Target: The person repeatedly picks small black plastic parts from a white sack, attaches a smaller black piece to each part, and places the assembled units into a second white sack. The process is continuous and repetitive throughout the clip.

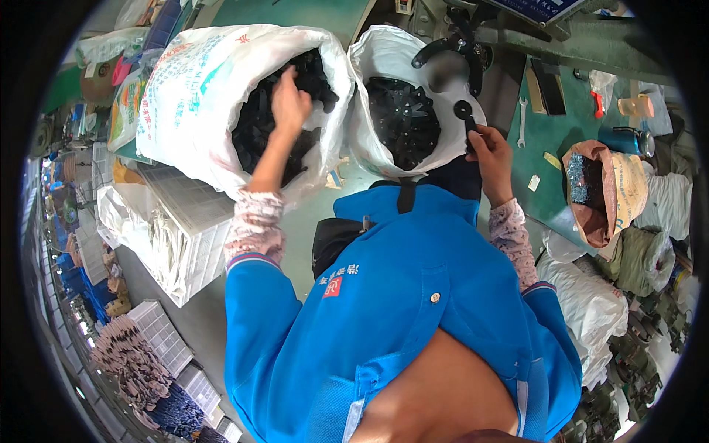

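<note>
My left hand (290, 107) reaches into a large white woven sack (199, 103) lying tilted at the left, over a heap of black parts (258, 122). Its index finger stretches toward the heap and the thumb stands apart; no part shows in the fingers. My right hand (493, 161) grips a slim black part with a round, holed end (464, 111), held at the right rim of a second white sack (360, 55). Inside that sack lie many similar black pieces (402, 122). The lower end of the held part is hidden by my fingers.
Black machine tooling (458, 46) stands beyond the second sack. On the green table (538, 159) at right are a wrench (523, 122), a blue can (626, 140) and an open brown sack (597, 214). A white crate (196, 247) stands at left below the big sack.
</note>
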Tool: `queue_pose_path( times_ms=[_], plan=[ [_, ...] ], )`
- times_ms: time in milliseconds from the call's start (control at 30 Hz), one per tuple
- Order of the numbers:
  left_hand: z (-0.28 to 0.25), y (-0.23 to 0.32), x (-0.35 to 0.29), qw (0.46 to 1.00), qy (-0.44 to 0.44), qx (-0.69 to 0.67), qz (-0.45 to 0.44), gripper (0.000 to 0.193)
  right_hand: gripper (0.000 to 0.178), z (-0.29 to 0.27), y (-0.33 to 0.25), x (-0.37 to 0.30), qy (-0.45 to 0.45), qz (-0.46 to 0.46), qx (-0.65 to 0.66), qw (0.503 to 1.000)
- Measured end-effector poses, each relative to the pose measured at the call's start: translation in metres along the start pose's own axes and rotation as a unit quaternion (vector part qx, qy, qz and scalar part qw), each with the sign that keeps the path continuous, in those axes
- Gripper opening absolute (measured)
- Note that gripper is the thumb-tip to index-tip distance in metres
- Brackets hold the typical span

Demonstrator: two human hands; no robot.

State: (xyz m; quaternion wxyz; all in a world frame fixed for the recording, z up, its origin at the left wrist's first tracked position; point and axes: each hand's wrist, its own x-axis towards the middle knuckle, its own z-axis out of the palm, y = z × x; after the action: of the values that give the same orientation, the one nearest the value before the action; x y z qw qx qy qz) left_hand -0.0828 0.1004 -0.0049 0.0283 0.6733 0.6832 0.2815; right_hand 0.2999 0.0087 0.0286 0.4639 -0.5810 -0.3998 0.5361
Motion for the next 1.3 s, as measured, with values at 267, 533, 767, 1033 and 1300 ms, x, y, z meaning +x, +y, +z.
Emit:
queue_pose_path(
  times_ms=[267,533,767,1033,1300],
  plan=[
    [0.003,-0.043,0.087,0.993,-0.116,0.027,0.000,0.064,0.024,0.002,0.001,-0.010,0.038,-0.007,0.005,0.999],
    [-0.008,-0.038,0.109,0.886,-0.328,0.276,0.178,0.068,0.022,-0.004,0.023,-0.021,0.066,-0.014,0.016,0.998],
    [-0.005,-0.037,0.122,0.853,-0.375,0.285,0.223,0.071,0.019,0.014,0.014,-0.021,0.054,-0.005,0.007,0.999],
    [-0.007,-0.032,0.126,0.838,-0.390,0.296,0.242,0.076,0.021,0.013,0.017,-0.023,0.054,-0.026,0.003,0.998],
    [-0.003,-0.028,0.130,0.828,-0.392,0.301,0.265,0.080,0.022,0.012,0.021,-0.033,0.075,-0.031,0.012,0.997]
  ],
)
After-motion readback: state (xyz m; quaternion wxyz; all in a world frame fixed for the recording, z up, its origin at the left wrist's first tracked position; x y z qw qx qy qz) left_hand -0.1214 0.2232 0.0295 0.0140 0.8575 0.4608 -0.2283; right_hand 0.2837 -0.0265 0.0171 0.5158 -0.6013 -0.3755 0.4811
